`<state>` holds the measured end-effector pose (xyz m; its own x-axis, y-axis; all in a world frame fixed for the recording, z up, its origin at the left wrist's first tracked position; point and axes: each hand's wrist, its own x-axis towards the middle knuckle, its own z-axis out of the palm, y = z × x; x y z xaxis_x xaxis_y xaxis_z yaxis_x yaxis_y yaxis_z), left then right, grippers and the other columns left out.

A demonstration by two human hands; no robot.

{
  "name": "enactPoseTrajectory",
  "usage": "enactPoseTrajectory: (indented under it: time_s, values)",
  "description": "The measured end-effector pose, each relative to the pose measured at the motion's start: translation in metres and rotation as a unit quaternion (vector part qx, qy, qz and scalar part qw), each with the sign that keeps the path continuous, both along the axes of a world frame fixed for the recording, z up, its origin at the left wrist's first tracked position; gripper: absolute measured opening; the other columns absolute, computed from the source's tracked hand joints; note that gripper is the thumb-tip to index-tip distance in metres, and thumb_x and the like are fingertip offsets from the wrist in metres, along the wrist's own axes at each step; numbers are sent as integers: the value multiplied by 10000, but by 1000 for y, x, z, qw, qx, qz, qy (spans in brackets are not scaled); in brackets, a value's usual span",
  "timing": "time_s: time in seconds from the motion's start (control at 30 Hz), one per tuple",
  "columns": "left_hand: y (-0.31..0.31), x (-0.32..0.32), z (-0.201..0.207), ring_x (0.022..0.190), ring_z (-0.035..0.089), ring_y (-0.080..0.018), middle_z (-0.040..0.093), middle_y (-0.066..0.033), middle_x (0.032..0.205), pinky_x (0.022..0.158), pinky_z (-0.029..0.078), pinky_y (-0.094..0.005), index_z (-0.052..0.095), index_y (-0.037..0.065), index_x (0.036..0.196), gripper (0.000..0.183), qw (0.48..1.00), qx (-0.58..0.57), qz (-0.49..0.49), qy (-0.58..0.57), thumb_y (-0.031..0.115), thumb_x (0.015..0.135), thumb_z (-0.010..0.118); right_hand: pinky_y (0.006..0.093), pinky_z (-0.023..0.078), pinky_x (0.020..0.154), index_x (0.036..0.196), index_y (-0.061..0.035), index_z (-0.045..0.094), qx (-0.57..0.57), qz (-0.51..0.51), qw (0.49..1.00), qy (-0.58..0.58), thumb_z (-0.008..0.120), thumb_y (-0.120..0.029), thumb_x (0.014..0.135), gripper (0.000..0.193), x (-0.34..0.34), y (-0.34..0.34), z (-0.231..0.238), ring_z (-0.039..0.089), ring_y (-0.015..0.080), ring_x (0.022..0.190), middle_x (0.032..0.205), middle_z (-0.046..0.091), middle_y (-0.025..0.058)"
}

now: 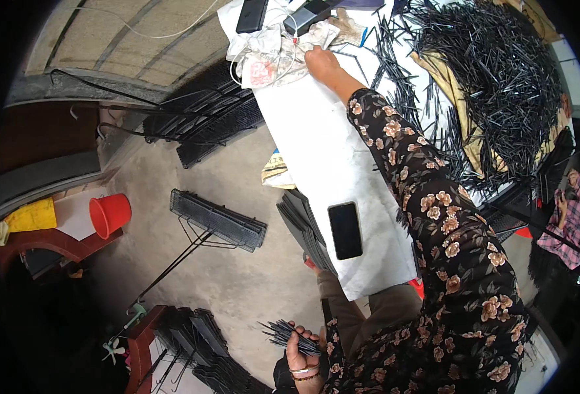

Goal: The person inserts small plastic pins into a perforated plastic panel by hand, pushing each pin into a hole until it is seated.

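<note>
We see the tabletop [303, 138] brightly lit, the lower left sinking into darkness, and edges bending toward black corners.

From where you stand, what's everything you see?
Table: one, white, centre
Phone: one, black, table's near end
Sticks: countless, black, heaped upper right
Crumpled bags: count unclear, whitish, table's far end
Boxes: two, dark, behind bags
Mesh racks: several, black, left
Flat strips: one stack, grey, beside table
Bucket: one, red, far left
Cloth: one, yellow, near bucket
Other person: one, pink checked top, far right
Left hand: one, bare, bottom, gripping dark sticks
Right hand: one, bare, top, at bags' edge
</note>
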<state>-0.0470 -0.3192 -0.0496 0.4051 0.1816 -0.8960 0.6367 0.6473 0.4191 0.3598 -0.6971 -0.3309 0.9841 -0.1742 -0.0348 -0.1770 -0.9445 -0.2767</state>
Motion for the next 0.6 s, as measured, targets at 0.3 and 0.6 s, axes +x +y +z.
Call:
enactPoseTrajectory:
  time_s: [0.3, 0.6]
  values:
    - [-8, 1, 1, 794, 534, -144, 553, -28, 906, 723, 464, -341, 454, 92, 1170, 328, 1000, -19, 4, -6, 123, 869, 581, 397, 507, 802, 949, 23, 638, 89, -90, 991, 42, 527, -43, 796, 200, 2, -11, -5, 625, 365, 895, 1002, 604, 240]
    - [-3, -8, 12, 799, 541, -128, 559, -20, 912, 733, 463, -318, 476, 115, 1164, 306, 999, -29, 13, -25, 129, 876, 577, 381, 509, 804, 922, -3, 662, 90, -132, 985, 60, 510, -88, 818, 203, 5, -8, 7, 630, 327, 924, 956, 642, 217]
